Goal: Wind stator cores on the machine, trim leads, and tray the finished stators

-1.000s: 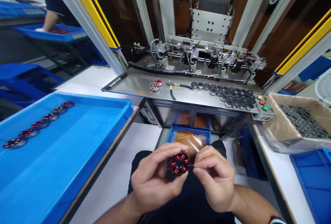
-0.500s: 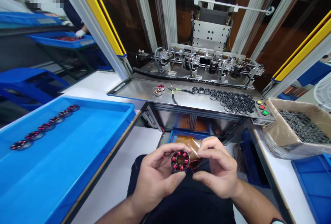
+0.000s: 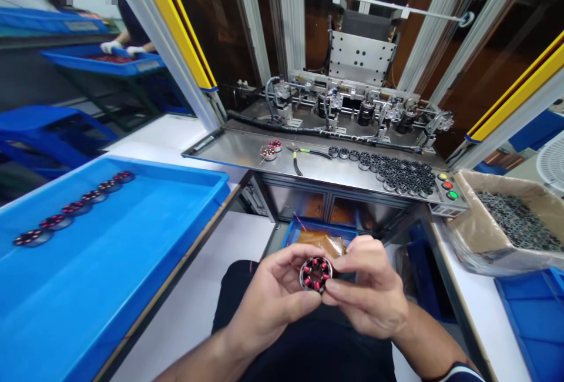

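Observation:
A round motor stator with red wire windings faces me above my lap. My left hand grips it from the left, thumb below and fingers behind the rim. From the right, my right hand is closed, its thumb and fingertips against the stator's right edge. Whether a wire end is pinched there is hidden by the fingers. Below and behind the hands is a blue bin with brown plastic film in it. A thin pink-red strand shows above that bin.
On the left, a blue tray holds a row of wound stators. The metal ledge carries pliers, two wound stators and many dark cores. A lined carton stands right. A co-worker's gloved hands are far left.
My right hand has moved left onto the stator's edge, and the loose red wires between them no longer show. The stator has shifted slightly right. A second gloved hand of the co-worker shows more clearly.

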`<state>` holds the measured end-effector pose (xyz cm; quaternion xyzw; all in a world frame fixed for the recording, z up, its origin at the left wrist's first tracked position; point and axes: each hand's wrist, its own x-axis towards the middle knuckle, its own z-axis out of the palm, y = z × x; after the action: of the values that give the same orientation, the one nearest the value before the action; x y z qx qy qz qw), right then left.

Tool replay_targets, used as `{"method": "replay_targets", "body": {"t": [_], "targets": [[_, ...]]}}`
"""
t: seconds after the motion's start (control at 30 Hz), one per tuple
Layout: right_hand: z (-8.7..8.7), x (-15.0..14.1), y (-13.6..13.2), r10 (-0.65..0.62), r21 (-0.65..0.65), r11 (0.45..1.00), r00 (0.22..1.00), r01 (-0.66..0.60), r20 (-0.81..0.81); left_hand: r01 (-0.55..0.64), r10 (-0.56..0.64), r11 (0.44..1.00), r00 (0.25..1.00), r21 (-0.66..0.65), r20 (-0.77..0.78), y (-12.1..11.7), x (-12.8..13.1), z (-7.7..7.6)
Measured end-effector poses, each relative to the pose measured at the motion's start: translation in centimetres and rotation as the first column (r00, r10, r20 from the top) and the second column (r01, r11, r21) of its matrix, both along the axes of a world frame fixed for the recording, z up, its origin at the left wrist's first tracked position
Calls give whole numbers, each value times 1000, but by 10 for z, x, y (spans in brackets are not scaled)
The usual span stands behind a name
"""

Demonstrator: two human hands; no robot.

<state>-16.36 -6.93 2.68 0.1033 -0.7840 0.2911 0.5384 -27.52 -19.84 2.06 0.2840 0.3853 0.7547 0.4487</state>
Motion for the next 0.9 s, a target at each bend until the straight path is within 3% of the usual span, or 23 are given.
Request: {"method": "replay_targets", "body": {"t": [0.13,0.27,0.47,0.53,0.63,0.77,0.9], "targets": [[-1,5,-14,-143,-22,990,989,143,-35,-155,167,984,976,90,-139,1,6,-2],[-3,1,-30,-176,-212,963,984,164,-40,-284,316,945,924,163,-216,2,10,-4],[-9,-6,-47,-153,-462,872,987,162,57,-360,402,912,877,196,-261,3,13,-8],[-9,-7,-48,-152,-504,846,985,172,80,-359,398,915,882,187,-254,3,14,-9],[-8,-10,-44,-154,-474,863,985,173,79,-320,348,935,912,152,-219,3,15,-10],[-8,-9,-31,-119,-397,908,991,136,68,-185,195,980,958,65,-211,1,7,-6],[-9,-7,-22,-21,-418,906,993,66,112,-65,58,998,972,-20,-227,-2,-2,-6]]}}
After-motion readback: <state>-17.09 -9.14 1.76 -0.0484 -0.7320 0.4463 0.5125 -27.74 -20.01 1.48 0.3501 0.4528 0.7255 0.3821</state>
